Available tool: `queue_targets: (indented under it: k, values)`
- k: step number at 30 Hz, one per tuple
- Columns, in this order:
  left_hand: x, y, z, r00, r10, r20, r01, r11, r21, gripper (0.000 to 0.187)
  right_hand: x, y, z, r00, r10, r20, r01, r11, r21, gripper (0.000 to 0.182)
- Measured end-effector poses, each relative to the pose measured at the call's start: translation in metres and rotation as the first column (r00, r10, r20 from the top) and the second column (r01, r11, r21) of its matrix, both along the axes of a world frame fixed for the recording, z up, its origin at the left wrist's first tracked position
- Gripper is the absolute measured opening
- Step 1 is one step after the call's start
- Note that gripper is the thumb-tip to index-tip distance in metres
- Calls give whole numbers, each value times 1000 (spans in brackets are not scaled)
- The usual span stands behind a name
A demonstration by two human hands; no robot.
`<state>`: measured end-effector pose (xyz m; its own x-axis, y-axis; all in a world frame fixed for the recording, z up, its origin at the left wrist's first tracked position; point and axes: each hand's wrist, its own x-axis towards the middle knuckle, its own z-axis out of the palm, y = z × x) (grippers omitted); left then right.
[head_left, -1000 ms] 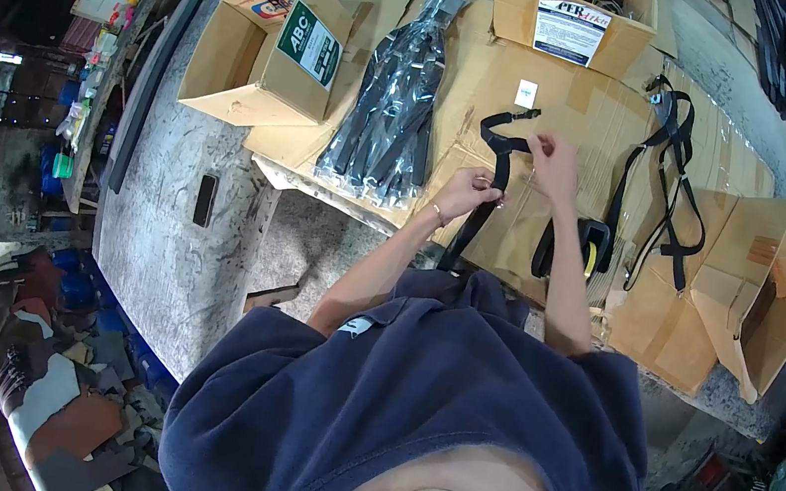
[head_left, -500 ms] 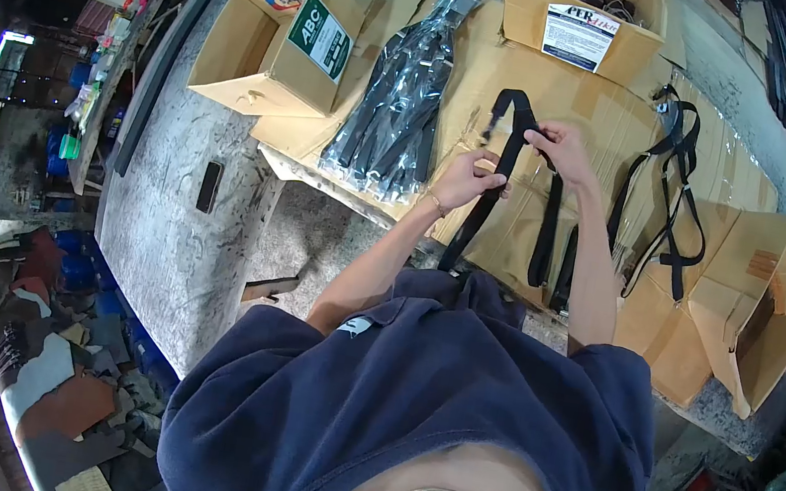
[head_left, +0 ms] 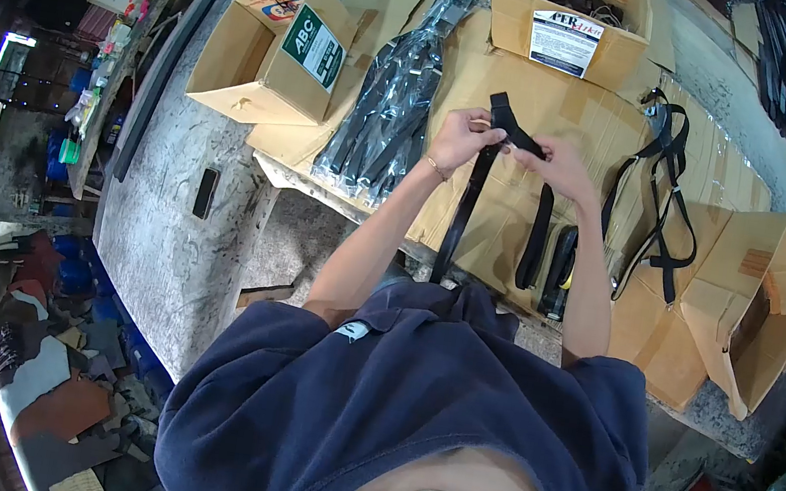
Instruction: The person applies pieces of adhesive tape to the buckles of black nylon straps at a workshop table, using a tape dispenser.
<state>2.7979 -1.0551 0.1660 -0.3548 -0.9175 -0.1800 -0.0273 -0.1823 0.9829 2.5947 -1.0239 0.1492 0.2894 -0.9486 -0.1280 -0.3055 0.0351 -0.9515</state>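
Over the cardboard-covered table, a black strap (head_left: 466,206) hangs between my two hands, its lower end running down toward my shirt. My left hand (head_left: 461,143) pinches it near the top, thumb and fingers pressed together below a folded end that sticks up. Close beside it, my right hand (head_left: 562,169) grips a branch of the same strap that slants to the right. Another black strap (head_left: 533,245) lies under my right forearm at the table's front edge. Further right rests a looped set of black straps (head_left: 666,143) with thin ends.
A clear bag of black straps (head_left: 387,109) lies to the left, by an open carton with a green label (head_left: 313,43). Another carton (head_left: 564,44) holding dark pieces stands at the back. An open box (head_left: 748,295) sits right. A dark phone-like object (head_left: 206,193) lies left.
My left hand has moved up the strap toward its top, while my right hand has dropped slightly and pulls a branch out to the right. The view has shifted a little.
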Motion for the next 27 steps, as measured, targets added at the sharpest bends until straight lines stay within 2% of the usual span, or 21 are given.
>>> queue_targets:
  k: [1, 2, 4, 5, 7, 8, 9, 11, 13, 15, 16, 17, 18, 19, 20, 22, 24, 25, 27]
  values:
    - [2, -4, -3, 999, 32, -29, -32, 999, 1, 17, -7, 3, -7, 986, 7, -169, -7, 1000, 5, 22]
    - [4, -11, -5, 999, 28, -25, -29, 999, -29, 17, -14, 8, -17, 986, 6, -169, -5, 1000, 3, 22]
    - [9, -23, -2, 999, 37, -31, -38, 998, -40, 17, -23, 22, -35, 993, 87, 76, -97, 985, 142, 19]
    - [13, -32, -4, 1000, -2, -6, 1, 998, -65, 16, -24, 30, -42, 994, 81, 79, -92, 985, 145, 19]
    - [12, -52, -11, 993, 1, -117, -4, 1000, -28, 17, -22, 57, -45, 957, 17, 289, -92, 965, 246, 16]
    - [10, -65, -13, 998, 6, -65, -8, 1000, -27, 17, -25, 68, -42, 949, 32, 313, -124, 952, 279, 14]
    - [8, -81, -21, 999, 20, -41, -21, 999, -37, 16, -23, 82, -43, 941, -55, 335, -66, 939, 339, 12]
    - [-1, -115, -36, 1000, -15, 12, 15, 1000, 2, 16, -24, 107, -65, 969, -57, 241, -21, 951, 308, 12]
    - [-14, -147, -50, 997, -44, 58, 43, 999, 18, 17, -15, 132, -66, 944, -173, 282, 51, 918, 394, 10]
    - [-30, -182, -78, 982, -58, 177, 64, 998, -26, 17, -6, 150, -77, 954, -210, 213, 113, 913, 393, 13]
    - [-37, -191, -84, 964, -64, 257, 77, 996, -40, 18, 4, 156, -72, 915, -344, 210, 215, 858, 466, 15]
    - [-45, -201, -89, 940, -70, 335, 94, 994, -56, 18, 10, 161, -81, 931, -347, 119, 277, 878, 389, 15]
    - [-50, -218, -115, 938, -48, 343, 72, 996, -56, 22, 15, 166, -94, 931, -357, 69, 302, 865, 400, 17]
    - [-53, -235, -143, 870, 4, 493, 91, 981, -169, 29, 19, 170, -106, 929, -371, 18, 332, 850, 409, 18]
    - [-53, -227, -140, 849, 23, 529, 92, 977, -191, 31, 28, 171, -113, 861, -500, 92, 398, 775, 490, 19]
    - [-61, -227, -150, 840, 14, 542, 119, 971, -210, 32, 40, 172, -124, 846, -534, 14, 468, 753, 462, 19]
    - [-62, -224, -186, 676, 329, 660, 35, 879, -475, 33, 52, 172, -138, 834, -551, -14, 496, 739, 456, 19]
    - [-61, -204, -175, 675, 310, 670, 44, 889, -456, 33, 58, 169, -146, 781, -623, -39, 588, 713, 383, 19]
    - [-45, -140, -152, 838, 310, 450, 72, 754, -653, 41, 64, 166, -165, 716, -693, -86, 686, 675, 270, 22]
